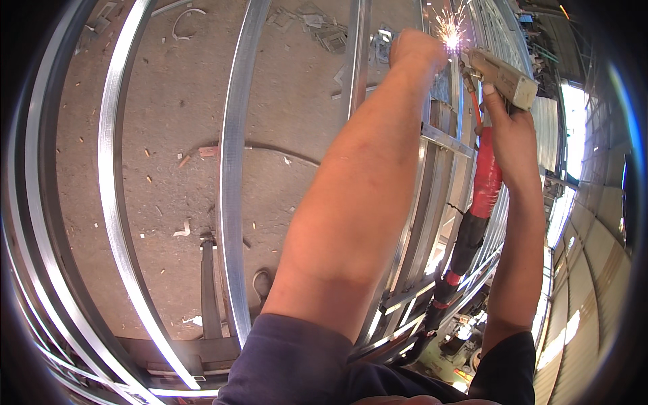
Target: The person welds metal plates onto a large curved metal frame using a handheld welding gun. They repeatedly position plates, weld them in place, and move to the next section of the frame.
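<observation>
Bright sparks (pixel 451 42) burst at the far end of the metal tubing. Just left of them is my left hand (pixel 415 48), its fingers curled closed beside the bars; what they grip is hidden. My right hand (pixel 511 131) is closed around a welding gun (pixel 503 74) with a worn, boxy beige body, its front pointing at the sparks. My thumb lies along its side. From the gun, a thick cable (pixel 487 175) wrapped in red and black runs down toward my body. A thin orange line (pixel 475 101) hangs beside the gun.
Long shiny metal bars (pixel 236 169) cross the view over a dirty concrete floor (pixel 175 121). Metal scraps (pixel 324 30) and a loose hose (pixel 283 152) lie on the floor. A crossbar (pixel 445 140) joins bars below my hands. Corrugated wall sheeting (pixel 594 270) stands at right.
</observation>
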`<state>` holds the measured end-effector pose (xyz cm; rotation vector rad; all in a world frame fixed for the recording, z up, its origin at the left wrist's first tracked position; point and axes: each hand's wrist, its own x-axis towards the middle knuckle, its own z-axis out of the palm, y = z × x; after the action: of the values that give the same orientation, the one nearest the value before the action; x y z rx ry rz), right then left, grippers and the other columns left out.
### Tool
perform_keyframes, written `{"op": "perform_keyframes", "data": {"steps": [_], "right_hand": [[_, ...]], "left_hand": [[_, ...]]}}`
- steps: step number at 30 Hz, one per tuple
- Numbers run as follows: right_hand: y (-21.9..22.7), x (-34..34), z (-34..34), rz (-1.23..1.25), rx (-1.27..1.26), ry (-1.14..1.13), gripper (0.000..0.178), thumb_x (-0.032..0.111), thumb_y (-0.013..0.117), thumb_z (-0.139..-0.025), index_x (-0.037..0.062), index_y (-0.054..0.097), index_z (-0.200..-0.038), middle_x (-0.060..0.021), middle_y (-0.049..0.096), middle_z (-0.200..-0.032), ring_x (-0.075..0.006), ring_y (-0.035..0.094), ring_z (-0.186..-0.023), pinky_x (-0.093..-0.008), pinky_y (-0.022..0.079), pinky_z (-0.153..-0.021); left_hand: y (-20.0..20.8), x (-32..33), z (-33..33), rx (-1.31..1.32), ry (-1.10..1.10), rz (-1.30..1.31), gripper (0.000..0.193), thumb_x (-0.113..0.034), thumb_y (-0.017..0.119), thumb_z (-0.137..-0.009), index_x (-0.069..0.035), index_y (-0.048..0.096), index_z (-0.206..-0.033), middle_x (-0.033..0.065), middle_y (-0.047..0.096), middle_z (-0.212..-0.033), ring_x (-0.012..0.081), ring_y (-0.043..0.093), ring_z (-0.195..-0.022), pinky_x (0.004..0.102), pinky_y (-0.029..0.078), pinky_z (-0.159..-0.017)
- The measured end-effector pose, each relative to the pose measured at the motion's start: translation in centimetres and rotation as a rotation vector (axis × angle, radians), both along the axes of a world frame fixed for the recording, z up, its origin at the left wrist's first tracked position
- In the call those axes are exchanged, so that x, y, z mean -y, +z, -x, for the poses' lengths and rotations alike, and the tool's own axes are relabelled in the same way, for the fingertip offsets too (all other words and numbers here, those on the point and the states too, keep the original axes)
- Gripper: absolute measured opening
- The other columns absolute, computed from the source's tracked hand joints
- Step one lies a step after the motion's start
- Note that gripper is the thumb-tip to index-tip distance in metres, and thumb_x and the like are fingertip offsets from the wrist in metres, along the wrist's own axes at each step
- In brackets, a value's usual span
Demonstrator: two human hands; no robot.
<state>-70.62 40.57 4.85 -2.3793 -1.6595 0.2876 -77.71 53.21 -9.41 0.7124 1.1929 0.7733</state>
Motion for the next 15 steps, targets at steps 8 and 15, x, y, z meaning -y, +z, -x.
{"op": "perform_keyframes", "data": {"steps": [8,15], "right_hand": [[0.5,0.3,0.6,0.005,-0.039,-0.019,0.065,0.054,0.066,-0.096,-0.0058,0.063,-0.121,-0.0159,0.069,-0.093,-0.0221,0.071,-0.071,-0.0354,0.056,-0.061],[1.0,0.5,1.0,0.033,-0.044,-0.063,0.062,0.052,0.066,-0.096,-0.0036,0.063,-0.123,-0.0150,0.069,-0.093,-0.0206,0.069,-0.070,-0.0352,0.056,-0.060]], "left_hand": [[0.1,-0.2,0.3,-0.018,-0.052,-0.027,0.030,-0.017,0.075,-0.080,0.001,0.077,-0.104,0.0209,0.074,-0.115,0.0330,0.072,-0.109,0.0376,0.057,-0.092],[0.2,0.0,0.3,0.002,-0.030,-0.001,0.032,-0.019,0.077,-0.080,0.002,0.076,-0.105,0.0210,0.073,-0.117,0.0336,0.071,-0.112,0.0377,0.057,-0.093]]}}
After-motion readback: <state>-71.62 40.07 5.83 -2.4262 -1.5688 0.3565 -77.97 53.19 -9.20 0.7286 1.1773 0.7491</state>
